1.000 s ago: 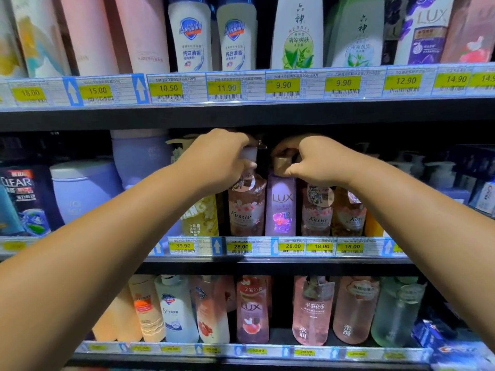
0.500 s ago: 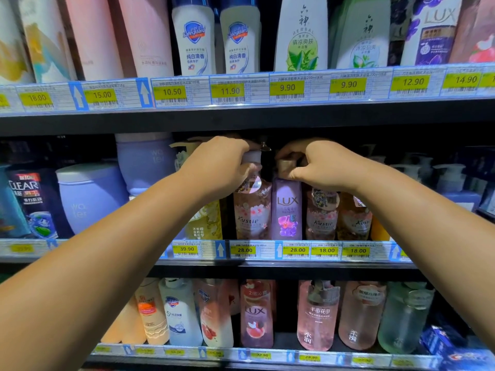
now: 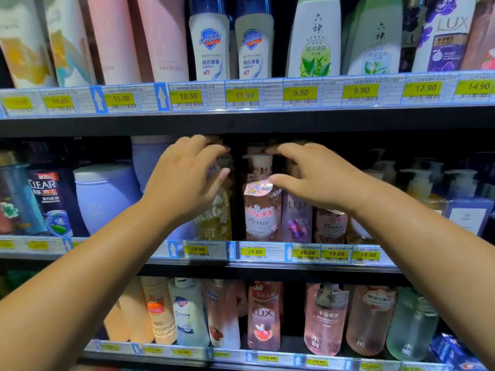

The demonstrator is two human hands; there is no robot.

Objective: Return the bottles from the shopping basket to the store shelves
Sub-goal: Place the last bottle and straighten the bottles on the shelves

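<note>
Head view: two bare forearms reach in from seven and five o'clock toward the middle shelf point(image 3: 254, 269) of a store's body-wash aisle; the left hand point(image 3: 187, 180), fingers straight and spread, hovers at ten o'clock of a pink pump bottle point(image 3: 261, 212) and holds nothing; the right hand point(image 3: 318, 183), likewise relaxed and empty, sits at two o'clock of it, thumb tip at or just beside the shiny sticker point(image 3: 258, 187), forefinger near the pump head point(image 3: 259, 158); whether either tip touches cannot be told. The bottle stands upright at the shelf's front edge, a 28.00 price tag point(image 3: 254, 252) at its six o'clock, a gold bottle point(image 3: 218, 215) at nine, a purple LUX bottle point(image 3: 296, 220) just beside it at three; the shopping basket is out of sight. The bottle looks full, so probably fairly heavy; stiff clear plastic, smooth and likely slippery; the pump neck may swivel, so the surer hold is round the body below the sticker, a fingertip on the pump only to steady it. Farther back, more pump bottles stand in shadow.
</note>
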